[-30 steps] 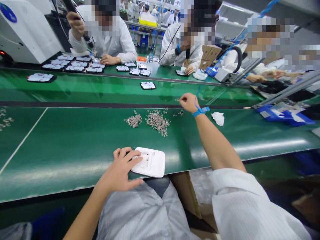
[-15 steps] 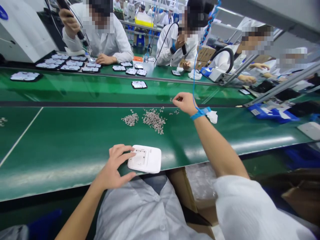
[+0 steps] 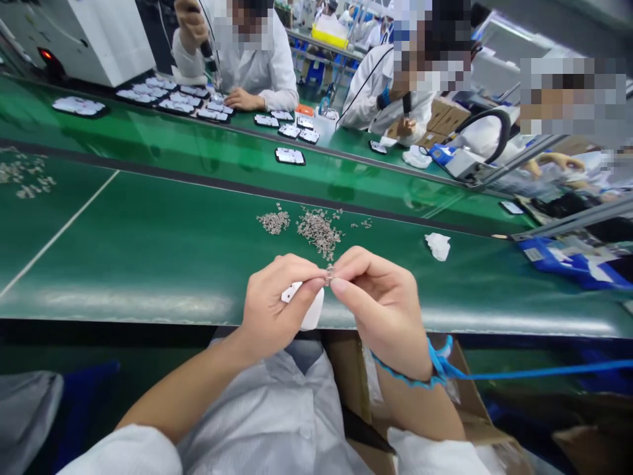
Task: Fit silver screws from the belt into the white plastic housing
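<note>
Between the fingertips of both hands is a small metal piece, too small to make out fully. My left hand pinches it from the left, and my right hand, with a blue strap at the wrist, pinches it from the right. Partly hidden behind my left hand lies a white plastic cover, at the near edge of the green work surface. Just beyond my fingers is a large heap of small metal pieces, with a smaller heap to its left.
A crumpled white tissue lies to the right. More metal pieces are at far left. A dark-rimmed panel rests on the strip beyond, before co-workers in white coats. Blue trays stand at right; a cardboard box is below the edge.
My right hand has come back from beyond the heaps to meet my left hand. The left has lifted off the white cover, and both now pinch a small metal piece. The view has tilted.
</note>
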`<state>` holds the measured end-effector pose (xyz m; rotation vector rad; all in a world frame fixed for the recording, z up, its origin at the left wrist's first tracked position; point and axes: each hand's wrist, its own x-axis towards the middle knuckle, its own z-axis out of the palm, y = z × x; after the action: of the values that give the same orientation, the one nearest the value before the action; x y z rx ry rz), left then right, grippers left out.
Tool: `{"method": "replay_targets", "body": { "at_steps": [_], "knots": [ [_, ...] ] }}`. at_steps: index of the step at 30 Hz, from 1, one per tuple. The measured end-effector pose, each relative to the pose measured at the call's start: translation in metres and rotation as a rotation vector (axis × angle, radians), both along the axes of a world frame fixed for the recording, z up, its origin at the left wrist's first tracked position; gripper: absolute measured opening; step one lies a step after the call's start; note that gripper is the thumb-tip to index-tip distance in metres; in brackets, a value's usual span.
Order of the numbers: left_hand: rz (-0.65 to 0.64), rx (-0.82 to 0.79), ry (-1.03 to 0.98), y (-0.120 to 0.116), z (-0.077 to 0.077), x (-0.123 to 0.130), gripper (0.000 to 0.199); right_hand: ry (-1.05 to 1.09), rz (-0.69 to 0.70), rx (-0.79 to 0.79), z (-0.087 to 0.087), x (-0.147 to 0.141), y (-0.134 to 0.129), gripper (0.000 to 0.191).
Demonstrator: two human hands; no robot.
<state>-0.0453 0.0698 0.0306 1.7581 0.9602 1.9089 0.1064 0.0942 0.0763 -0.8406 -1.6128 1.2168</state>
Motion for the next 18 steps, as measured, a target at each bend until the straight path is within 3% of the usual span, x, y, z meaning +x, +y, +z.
{"method": "replay_targets", "body": {
  "at_steps": [5, 10, 14, 18],
  "knots": [
    [0.079, 0.104, -0.042, -0.01, 0.003, 0.003, 0.012, -0.092, -0.038, 0.015, 0.012, 0.007, -0.011, 0.012],
    [0.212, 0.276, 0.159, -0.009, 0.008, 0.0, 0.01, -0.124, 0.006, -0.045, 0.017, 0.008, -0.014, 0.013],
    [0.304, 0.369, 0.31, -0.008, 0.008, -0.003, 0.005, -0.075, 0.146, -0.215, 0.016, 0.012, -0.009, 0.02],
    [0.467, 0.565, 0.527, -0.004, 0.002, -0.014, 0.01, 0.048, 0.416, -0.531, 0.009, 0.018, -0.002, 0.022]
  ]
}}
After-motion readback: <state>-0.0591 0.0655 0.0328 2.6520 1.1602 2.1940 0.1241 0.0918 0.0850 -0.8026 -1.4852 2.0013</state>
